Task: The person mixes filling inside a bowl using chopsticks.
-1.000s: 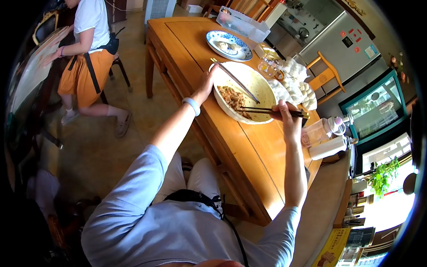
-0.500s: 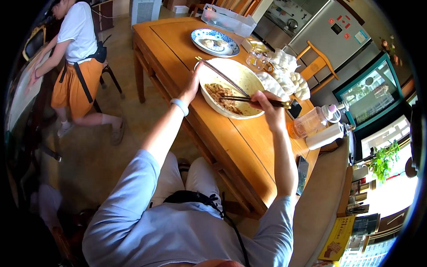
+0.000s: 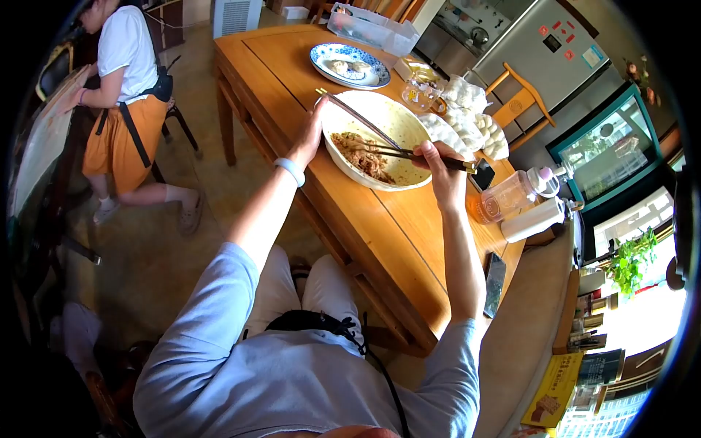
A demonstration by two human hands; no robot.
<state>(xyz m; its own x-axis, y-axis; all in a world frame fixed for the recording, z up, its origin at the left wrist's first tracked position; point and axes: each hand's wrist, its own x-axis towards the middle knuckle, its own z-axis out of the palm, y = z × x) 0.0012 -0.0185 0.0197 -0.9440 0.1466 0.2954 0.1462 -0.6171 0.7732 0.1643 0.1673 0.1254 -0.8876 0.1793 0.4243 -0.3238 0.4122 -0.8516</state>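
A large cream bowl (image 3: 398,124) stands on the wooden table (image 3: 380,226), with brown minced filling (image 3: 363,155) heaped on its near left side. My left hand (image 3: 308,137) is pressed against the bowl's left rim, its fingers mostly hidden. In my right hand (image 3: 440,171), over the right rim, a pair of dark chopsticks (image 3: 398,152) is held with the tips in the filling. Another pair of chopsticks (image 3: 358,114) leans across the bowl, its yellow ends beyond the left rim. Behind the bowl is a blue-patterned plate (image 3: 372,79) bearing pale dumplings (image 3: 349,68).
White plastic bags (image 3: 467,120), a glass cup (image 3: 421,93) and a clear bin (image 3: 372,31) are at the back. A bottle (image 3: 511,196), white cylinder (image 3: 533,221) and phone (image 3: 494,285) lie right. Another person (image 3: 128,95) works at a table on the left.
The view has shifted, so the table and bowl sit farther left and higher. My right hand's chopsticks have moved through the filling. The other person's arms have moved.
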